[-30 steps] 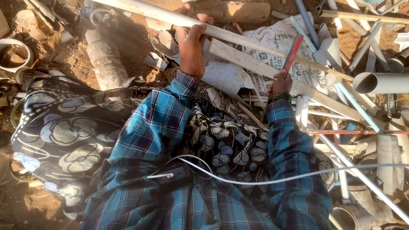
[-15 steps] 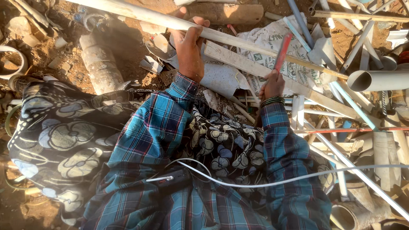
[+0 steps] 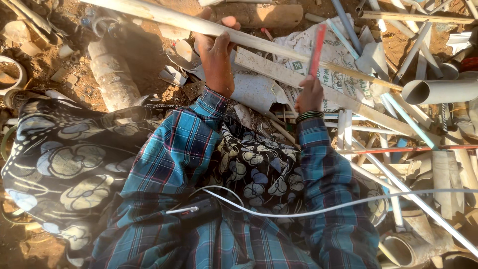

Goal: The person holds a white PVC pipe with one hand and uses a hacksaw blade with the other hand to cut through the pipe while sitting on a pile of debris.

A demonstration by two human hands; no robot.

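Scrap plastic lies all about us, and we kneel at its edge with both arms stretched forward. Our left hand (image 3: 216, 52) is clenched around a long pale pipe (image 3: 279, 47) that runs slantwise across the heap; the fingers curl over its top, which looks like a way to pin it steady against the flat whitish slat (image 3: 298, 79) beneath. Our right hand (image 3: 309, 94) grasps a thin red strip (image 3: 317, 50) and holds it upright, its upper end just crossing the pipe, as if set against it as a tool. A printed white sack (image 3: 308, 47) lies spread under both. To the right a wide grey tube (image 3: 438, 91) rests on mixed offcuts, well apart from our hands. A dusty plastic bottle (image 3: 112, 74) lies on the dirt to the left.
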